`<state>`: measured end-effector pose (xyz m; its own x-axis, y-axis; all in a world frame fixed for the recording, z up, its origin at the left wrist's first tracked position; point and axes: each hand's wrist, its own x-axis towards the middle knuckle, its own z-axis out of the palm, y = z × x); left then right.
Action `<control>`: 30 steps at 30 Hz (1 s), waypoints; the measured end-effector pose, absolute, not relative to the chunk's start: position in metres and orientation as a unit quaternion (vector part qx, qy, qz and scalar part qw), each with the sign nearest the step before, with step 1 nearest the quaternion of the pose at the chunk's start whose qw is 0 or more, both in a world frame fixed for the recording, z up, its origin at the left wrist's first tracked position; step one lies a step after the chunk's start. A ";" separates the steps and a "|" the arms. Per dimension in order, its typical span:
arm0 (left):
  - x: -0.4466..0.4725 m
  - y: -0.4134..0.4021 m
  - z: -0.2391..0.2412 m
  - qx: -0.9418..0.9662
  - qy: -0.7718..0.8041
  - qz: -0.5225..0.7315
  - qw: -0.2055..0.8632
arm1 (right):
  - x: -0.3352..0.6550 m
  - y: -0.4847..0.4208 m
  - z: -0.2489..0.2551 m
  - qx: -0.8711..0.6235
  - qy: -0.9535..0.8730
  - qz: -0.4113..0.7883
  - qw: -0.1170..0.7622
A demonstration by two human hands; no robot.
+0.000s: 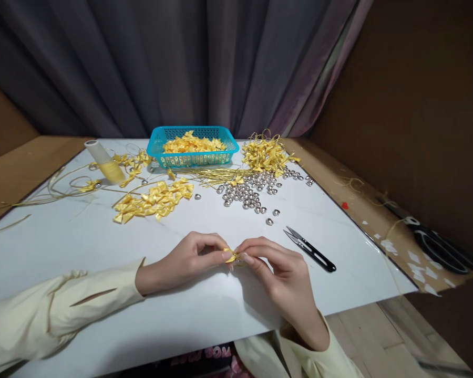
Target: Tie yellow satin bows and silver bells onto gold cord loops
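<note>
My left hand (pixel 189 260) and my right hand (pixel 278 275) meet near the front of the white table (pixel 82 247). Both pinch one small yellow ribbon bow (pixel 232 256) between their fingertips. A tiny silver bead seems to sit against the bow, under my right fingers. Both sleeves are pale yellow. A pile of yellow bows (pixel 153 199) lies beyond my left hand. Several silver beads (pixel 246 191) are scattered beyond my right hand.
A turquoise basket (pixel 193 157) of yellow bows stands at the back. Right of it lies a heap of bows on gold wire (pixel 266 152). A glue bottle (pixel 104 161) lies at back left. Black thread snips (pixel 309 248) lie right of my hands; large scissors (pixel 437 247) rest off-table.
</note>
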<state>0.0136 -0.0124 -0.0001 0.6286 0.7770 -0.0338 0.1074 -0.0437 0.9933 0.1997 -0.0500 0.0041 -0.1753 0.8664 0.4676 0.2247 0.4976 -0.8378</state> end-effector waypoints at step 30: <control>0.016 -0.012 0.004 0.631 0.354 0.286 0.628 | 0.199 -0.053 0.003 -0.379 -0.730 0.250 0.511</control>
<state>0.0157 -0.0124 0.0043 0.5860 0.8060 -0.0835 0.0881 0.0391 0.9953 0.1991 -0.0527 0.0030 -0.1899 0.8084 0.5572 0.2973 0.5882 -0.7521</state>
